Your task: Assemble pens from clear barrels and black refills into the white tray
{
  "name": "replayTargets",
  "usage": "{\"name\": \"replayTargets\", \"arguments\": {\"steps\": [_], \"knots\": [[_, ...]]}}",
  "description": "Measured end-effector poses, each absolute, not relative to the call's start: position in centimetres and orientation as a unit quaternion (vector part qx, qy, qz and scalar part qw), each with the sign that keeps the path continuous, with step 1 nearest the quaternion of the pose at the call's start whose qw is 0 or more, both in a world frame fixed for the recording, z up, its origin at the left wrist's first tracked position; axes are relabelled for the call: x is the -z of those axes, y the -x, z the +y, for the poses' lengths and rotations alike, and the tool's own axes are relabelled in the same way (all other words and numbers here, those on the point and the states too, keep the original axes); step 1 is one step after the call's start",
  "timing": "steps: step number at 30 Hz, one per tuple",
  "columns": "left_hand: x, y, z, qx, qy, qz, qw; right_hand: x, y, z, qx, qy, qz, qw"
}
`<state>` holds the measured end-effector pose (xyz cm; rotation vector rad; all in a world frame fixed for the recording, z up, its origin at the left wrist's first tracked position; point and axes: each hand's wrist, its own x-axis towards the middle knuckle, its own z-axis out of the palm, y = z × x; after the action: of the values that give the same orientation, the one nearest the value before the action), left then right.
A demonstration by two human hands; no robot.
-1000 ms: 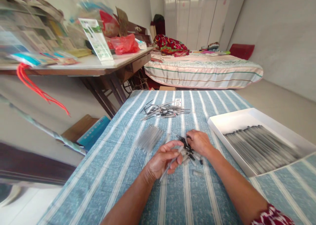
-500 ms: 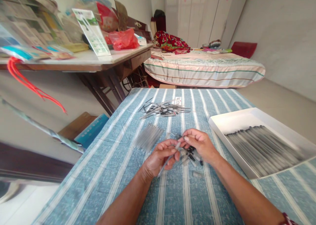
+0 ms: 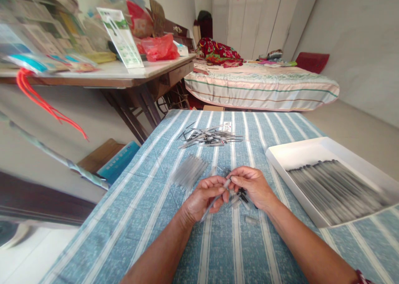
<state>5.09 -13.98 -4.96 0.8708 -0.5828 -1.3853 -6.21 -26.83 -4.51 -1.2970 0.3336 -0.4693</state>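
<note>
My left hand (image 3: 204,196) grips a clear pen barrel (image 3: 212,203) that slants down toward me. My right hand (image 3: 251,186) pinches a small part against the barrel's upper end, fingertips touching those of the left. Both hands hover just above a small heap of black and clear pen parts (image 3: 240,198) on the blue striped tablecloth (image 3: 149,217). A bundle of clear barrels (image 3: 188,171) lies just left of the hands.
A white tray (image 3: 293,155) holding several assembled pens sits at the right. A pile of thin refills (image 3: 208,136) lies farther back on the cloth. A cluttered wooden table (image 3: 124,78) stands at the left, a bed (image 3: 258,86) behind.
My right hand lifted from the heap of parts and came to the barrel's tip in my left hand. The camera shifted slightly.
</note>
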Motion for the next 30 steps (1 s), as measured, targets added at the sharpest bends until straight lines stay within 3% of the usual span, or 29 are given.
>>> {"name": "replayTargets", "arguments": {"steps": [30], "knots": [[5.16, -5.41, -13.62, 0.640, -0.357, -0.277, 0.622, 5.09, 6.41, -26.76, 0.181, 0.545, 0.157, 0.804]]}}
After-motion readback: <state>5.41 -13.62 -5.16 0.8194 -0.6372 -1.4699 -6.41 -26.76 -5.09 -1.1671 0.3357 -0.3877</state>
